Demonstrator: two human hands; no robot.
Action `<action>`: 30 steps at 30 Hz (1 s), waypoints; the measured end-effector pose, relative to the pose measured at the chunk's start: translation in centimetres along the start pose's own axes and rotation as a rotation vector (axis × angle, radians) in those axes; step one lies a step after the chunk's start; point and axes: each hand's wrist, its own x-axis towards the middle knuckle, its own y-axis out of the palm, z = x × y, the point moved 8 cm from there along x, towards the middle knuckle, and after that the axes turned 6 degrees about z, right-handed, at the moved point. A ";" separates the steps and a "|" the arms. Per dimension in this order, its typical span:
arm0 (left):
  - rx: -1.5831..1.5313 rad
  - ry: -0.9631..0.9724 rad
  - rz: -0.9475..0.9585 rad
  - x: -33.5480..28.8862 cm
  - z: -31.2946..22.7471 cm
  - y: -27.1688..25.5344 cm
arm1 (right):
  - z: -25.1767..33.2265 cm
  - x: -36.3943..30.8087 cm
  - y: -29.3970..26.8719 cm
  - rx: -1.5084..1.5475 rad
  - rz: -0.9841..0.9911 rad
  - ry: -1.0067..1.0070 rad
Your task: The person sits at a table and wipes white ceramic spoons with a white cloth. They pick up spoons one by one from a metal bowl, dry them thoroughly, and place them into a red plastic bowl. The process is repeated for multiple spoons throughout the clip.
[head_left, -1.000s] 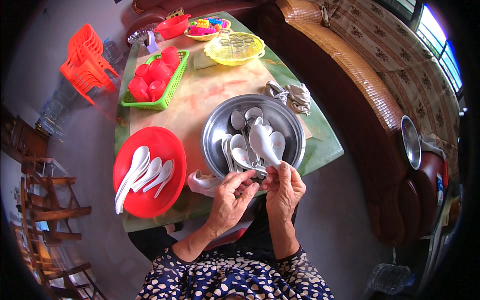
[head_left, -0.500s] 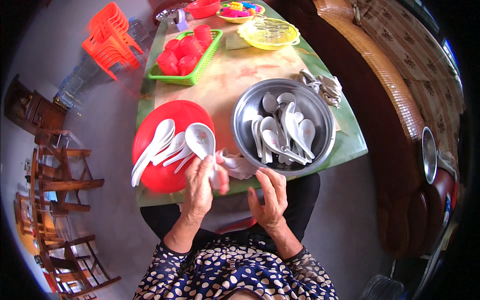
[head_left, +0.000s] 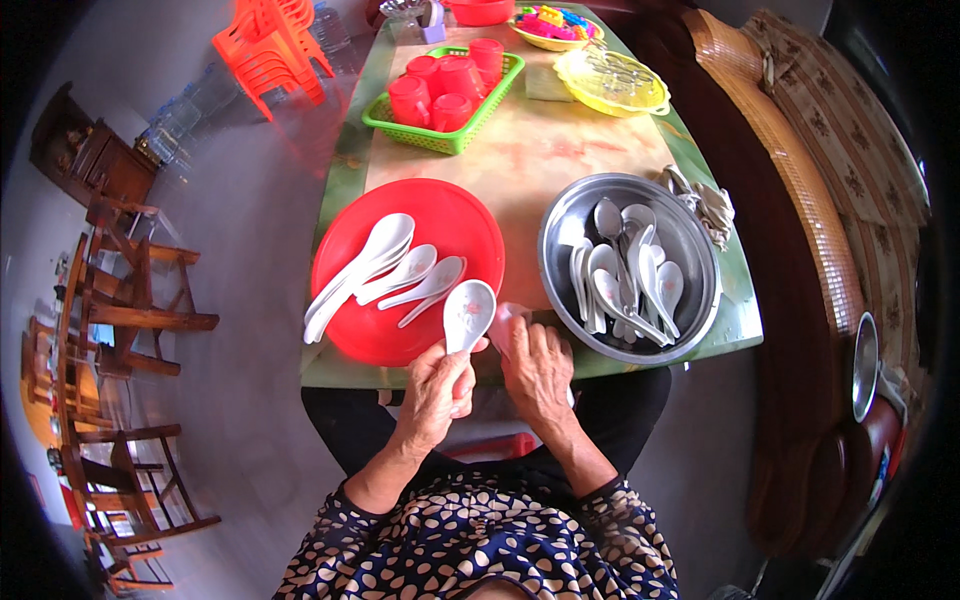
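Observation:
My left hand (head_left: 437, 390) is closed round the handle of a white soup spoon (head_left: 469, 312) with a small floral print; its bowl points away from me, over the near right edge of a round red tray (head_left: 465, 225). Several more white soup spoons (head_left: 385, 250) lie on that tray, some stacked. Beside the held spoon, my right hand (head_left: 537, 370) has its fingers bent down over a pale pinkish cloth (head_left: 508, 318) at the table's near edge. To its right stands a steel basin (head_left: 556, 240), where white spoons (head_left: 652, 285) and a metal spoon (head_left: 607, 218) lie jumbled.
Farther back on the table (head_left: 540, 150) is a green basket (head_left: 415, 137) of red mugs (head_left: 452, 112). A yellow basket (head_left: 640, 98) stands at the far right, and a crumpled greyish cloth (head_left: 712, 212) lies behind the basin. Stacked orange chairs (head_left: 270, 60) stand left, a sofa (head_left: 800, 350) right.
My right hand has moved from the basin's near edge to the cloth and closed on it. My left hand has brought the spoon nearer me. The whole scene has shifted rightward in view.

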 end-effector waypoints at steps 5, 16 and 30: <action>0.029 -0.020 -0.029 -0.3 0.8 -0.2 | -0.6 -1.8 -5.8 0.522 -0.195 0.009; 0.341 0.063 -0.042 -0.8 0.5 2.3 | 2.0 1.0 -7.9 0.456 -0.160 -0.102; 0.223 -0.060 -0.046 -1.7 2.9 1.9 | 1.8 0.8 -7.7 0.446 -0.343 -0.033</action>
